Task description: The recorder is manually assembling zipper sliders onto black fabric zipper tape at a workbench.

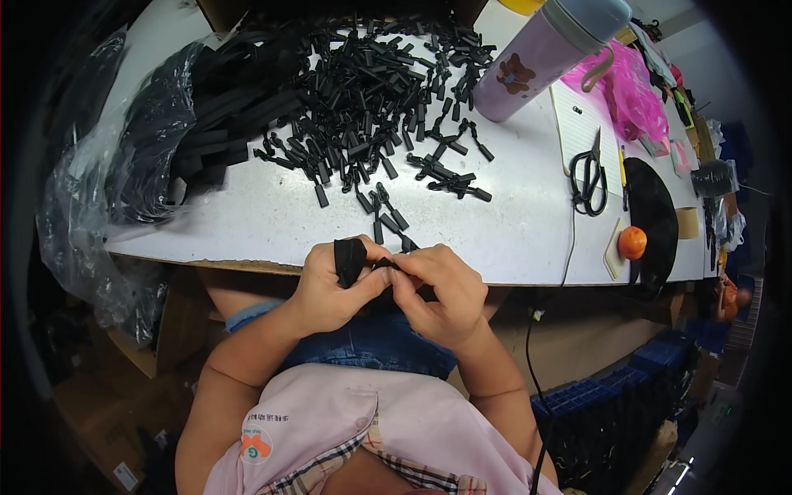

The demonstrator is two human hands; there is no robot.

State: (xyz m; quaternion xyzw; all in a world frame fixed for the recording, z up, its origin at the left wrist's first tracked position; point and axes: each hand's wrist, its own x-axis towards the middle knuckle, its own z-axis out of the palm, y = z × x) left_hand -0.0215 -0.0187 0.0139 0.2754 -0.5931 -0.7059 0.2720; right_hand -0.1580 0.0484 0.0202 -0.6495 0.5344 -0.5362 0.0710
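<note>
My left hand (323,290) is closed at the table's front edge, gripping a black fabric strap (350,262) whose end sticks up between its fingers. Close against it, my right hand (450,295) is pinched with its fingertips touching the left thumb. A bit of black material shows between the two hands, but the fingers hide most of it, so what the right hand grips is unclear. Just beyond the fingertips lie a few small black pull tabs with cord loops (394,216). Behind them spreads a large heap of the same pull tabs (355,107).
Clear plastic bags (153,148) with black straps (223,124) lie at left. At right stand a purple bottle (528,66), a notepad (577,124), black scissors (588,177), an orange fruit (632,242), a black curved piece (653,214) and a pink bag (631,91). A cable hangs over the edge.
</note>
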